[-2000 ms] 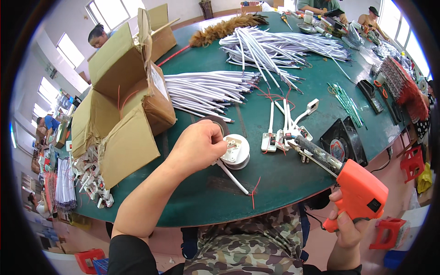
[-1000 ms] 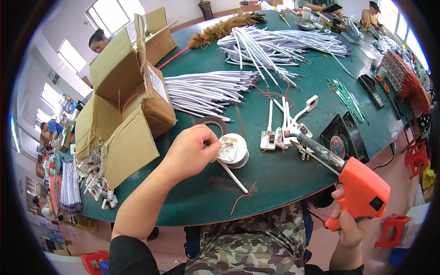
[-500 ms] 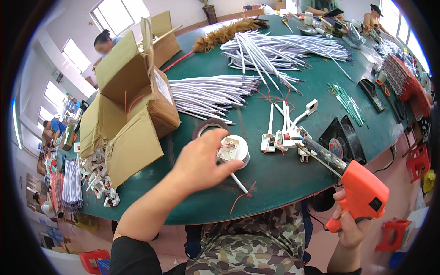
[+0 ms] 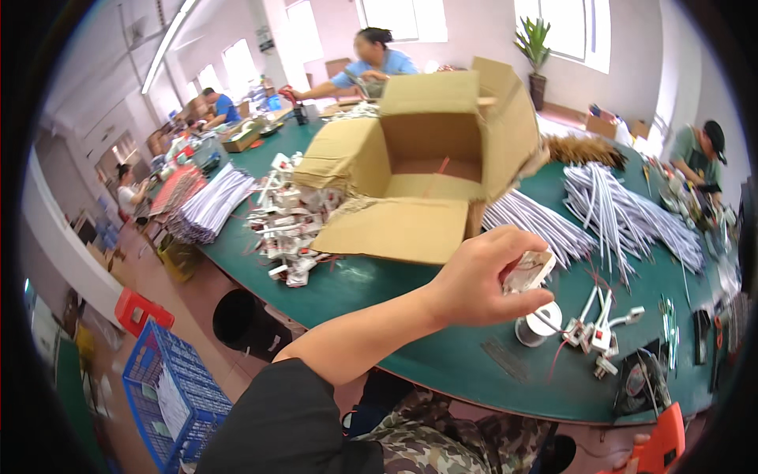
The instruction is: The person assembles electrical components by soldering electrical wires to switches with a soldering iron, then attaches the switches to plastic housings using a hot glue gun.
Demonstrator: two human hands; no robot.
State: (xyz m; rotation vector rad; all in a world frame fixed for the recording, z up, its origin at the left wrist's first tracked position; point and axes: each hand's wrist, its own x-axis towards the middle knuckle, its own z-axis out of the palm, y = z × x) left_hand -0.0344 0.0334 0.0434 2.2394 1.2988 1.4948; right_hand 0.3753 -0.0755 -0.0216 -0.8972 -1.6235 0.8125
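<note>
My left hand (image 4: 485,276) is closed round a white plastic socket housing (image 4: 533,271) with thin wires inside, held above the table to the right of an open cardboard box (image 4: 430,229). Just below it stands a spool of solder wire (image 4: 537,332). At the lower right edge, my right hand (image 4: 630,454) is partly out of the picture, gripping an orange soldering gun (image 4: 668,442). Several white wired sockets (image 4: 602,338) with red switches lie right of the spool, near a small black fan (image 4: 636,379).
Piled white switch parts (image 4: 292,217) lie left of the box. White cable bundles (image 4: 541,221) spread behind my hand. A blue crate (image 4: 170,403) and black bin (image 4: 249,324) stand on the floor at left. A person in blue (image 4: 379,63) works across the table.
The view has swung left. My left hand has lifted the socket housing away from beside the spool toward the box. The soldering gun now sits at the lower right edge, still in my right hand.
</note>
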